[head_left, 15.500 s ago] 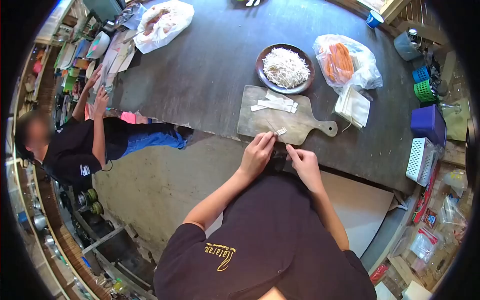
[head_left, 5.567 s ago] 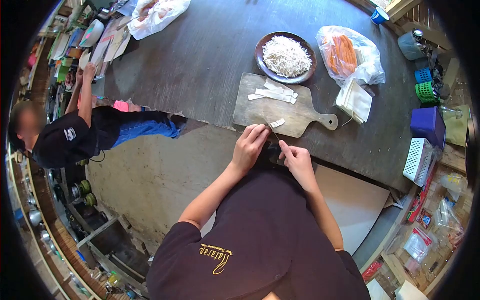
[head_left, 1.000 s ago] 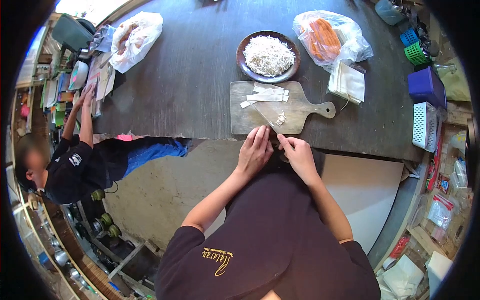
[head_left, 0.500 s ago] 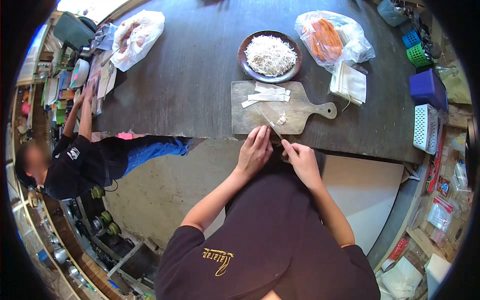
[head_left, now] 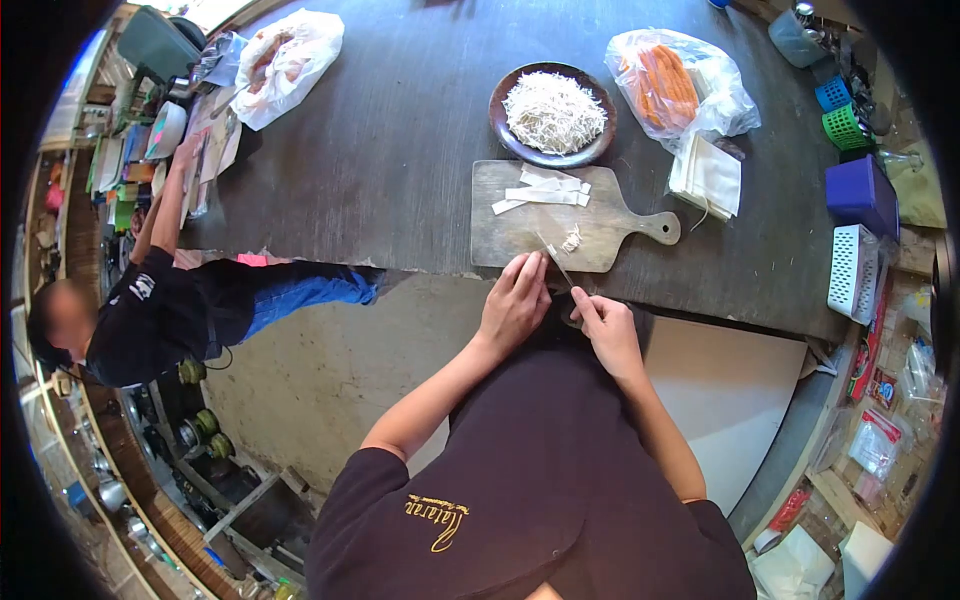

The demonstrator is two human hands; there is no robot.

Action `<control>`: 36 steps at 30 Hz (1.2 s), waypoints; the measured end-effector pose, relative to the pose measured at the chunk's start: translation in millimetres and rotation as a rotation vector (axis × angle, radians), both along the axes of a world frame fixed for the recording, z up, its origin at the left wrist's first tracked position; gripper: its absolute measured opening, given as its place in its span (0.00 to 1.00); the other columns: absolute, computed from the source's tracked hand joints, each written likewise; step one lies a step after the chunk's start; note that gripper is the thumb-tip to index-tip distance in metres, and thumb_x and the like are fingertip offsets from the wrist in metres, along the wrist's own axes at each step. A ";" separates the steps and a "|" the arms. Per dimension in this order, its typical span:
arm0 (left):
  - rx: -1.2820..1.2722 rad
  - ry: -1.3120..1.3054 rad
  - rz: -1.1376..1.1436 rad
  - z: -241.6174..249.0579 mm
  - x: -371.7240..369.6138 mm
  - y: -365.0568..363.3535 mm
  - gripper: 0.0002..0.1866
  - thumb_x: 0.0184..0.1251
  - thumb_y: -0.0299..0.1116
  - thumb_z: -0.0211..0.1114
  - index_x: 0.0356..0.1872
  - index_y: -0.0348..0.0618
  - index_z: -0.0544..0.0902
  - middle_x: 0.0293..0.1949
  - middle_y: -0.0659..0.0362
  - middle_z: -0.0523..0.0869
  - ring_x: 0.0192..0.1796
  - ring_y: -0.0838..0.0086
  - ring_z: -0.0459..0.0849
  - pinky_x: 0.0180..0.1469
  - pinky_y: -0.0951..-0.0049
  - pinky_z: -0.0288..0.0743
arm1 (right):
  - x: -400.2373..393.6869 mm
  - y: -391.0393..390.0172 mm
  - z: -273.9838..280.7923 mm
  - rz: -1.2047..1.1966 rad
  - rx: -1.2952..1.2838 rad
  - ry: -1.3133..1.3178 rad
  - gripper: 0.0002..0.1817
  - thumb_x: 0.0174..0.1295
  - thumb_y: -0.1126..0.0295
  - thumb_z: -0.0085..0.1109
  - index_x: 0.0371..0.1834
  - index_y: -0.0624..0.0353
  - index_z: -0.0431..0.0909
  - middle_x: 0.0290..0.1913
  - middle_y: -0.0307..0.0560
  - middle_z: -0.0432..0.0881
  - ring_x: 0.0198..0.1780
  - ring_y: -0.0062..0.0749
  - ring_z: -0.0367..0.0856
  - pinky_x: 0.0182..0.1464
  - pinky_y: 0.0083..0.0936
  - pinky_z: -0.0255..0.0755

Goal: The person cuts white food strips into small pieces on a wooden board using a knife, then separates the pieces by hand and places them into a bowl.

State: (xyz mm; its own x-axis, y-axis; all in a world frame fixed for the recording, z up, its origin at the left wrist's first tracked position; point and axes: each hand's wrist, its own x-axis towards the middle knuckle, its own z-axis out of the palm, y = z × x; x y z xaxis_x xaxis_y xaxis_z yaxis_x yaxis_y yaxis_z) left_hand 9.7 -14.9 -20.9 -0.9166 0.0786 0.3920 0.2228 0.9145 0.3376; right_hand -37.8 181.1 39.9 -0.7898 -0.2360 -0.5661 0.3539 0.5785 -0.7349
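A thin-bladed knife (head_left: 557,257) is gripped in my right hand (head_left: 606,328), its blade angled over the near edge of a wooden cutting board (head_left: 488,235). Close beside the blade, my left hand (head_left: 516,300) rests at that edge with bent fingers pressed together; what lies under the fingertips is hidden. Several flat white strips (head_left: 540,192) lie across the upper part of the board. A small heap of cut white shreds (head_left: 572,239) sits right of the blade. Behind the board, a dark round bowl (head_left: 499,125) holds a pile of white shreds (head_left: 555,112).
On the dark table (head_left: 400,180) are a plastic bag with orange pieces (head_left: 667,85), a stack of white sheets (head_left: 708,178) and a white bag (head_left: 290,70). Baskets (head_left: 848,127) line the right side. Another person (head_left: 170,310) leans at the table's left end.
The view has shifted slightly, so the table's things sit a little further right. The knife's blade has swung slightly, near the small heap. The other person's arms have moved a little.
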 end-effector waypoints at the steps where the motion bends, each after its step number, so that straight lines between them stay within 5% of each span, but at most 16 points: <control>1: 0.017 0.007 -0.001 0.9 -0.3 0.7 0.28 0.66 0.26 0.70 0.67 0.26 0.82 0.69 0.48 0.80 0.73 0.55 0.78 0.75 0.60 0.76 | -2.0 -4.3 -3.7 -0.005 -0.041 0.032 0.32 0.80 0.40 0.61 0.34 0.62 0.90 0.19 0.45 0.79 0.24 0.31 0.81 0.34 0.33 0.73; 12: -0.005 -0.016 -0.001 0.4 0.0 0.2 0.29 0.67 0.27 0.70 0.69 0.26 0.81 0.70 0.48 0.80 0.74 0.56 0.76 0.77 0.62 0.75 | -3.1 -4.2 -0.1 0.009 -0.002 0.029 0.33 0.79 0.39 0.60 0.35 0.61 0.92 0.20 0.47 0.81 0.25 0.34 0.84 0.35 0.34 0.75; 15: 0.011 -0.015 0.008 -2.6 2.4 2.0 0.29 0.67 0.27 0.70 0.69 0.26 0.81 0.70 0.48 0.80 0.74 0.56 0.76 0.77 0.62 0.75 | -14.0 -21.6 -2.3 -0.018 -0.100 0.115 0.31 0.82 0.47 0.63 0.30 0.67 0.86 0.18 0.37 0.72 0.22 0.17 0.69 0.28 0.26 0.63; 18: 0.018 -0.017 0.008 -1.3 -0.2 0.7 0.28 0.67 0.27 0.70 0.68 0.26 0.81 0.70 0.48 0.80 0.74 0.56 0.76 0.77 0.62 0.75 | -12.8 -15.6 -3.8 0.018 -0.037 0.119 0.33 0.78 0.39 0.61 0.34 0.61 0.92 0.18 0.47 0.80 0.24 0.34 0.83 0.34 0.34 0.74; 36: 0.005 -0.007 0.017 0.6 0.3 -0.4 0.26 0.68 0.27 0.69 0.67 0.27 0.83 0.69 0.48 0.81 0.73 0.58 0.78 0.77 0.62 0.76 | -6.3 -11.1 -7.8 0.005 -0.043 0.091 0.33 0.80 0.40 0.60 0.33 0.63 0.90 0.18 0.46 0.79 0.23 0.34 0.81 0.33 0.35 0.73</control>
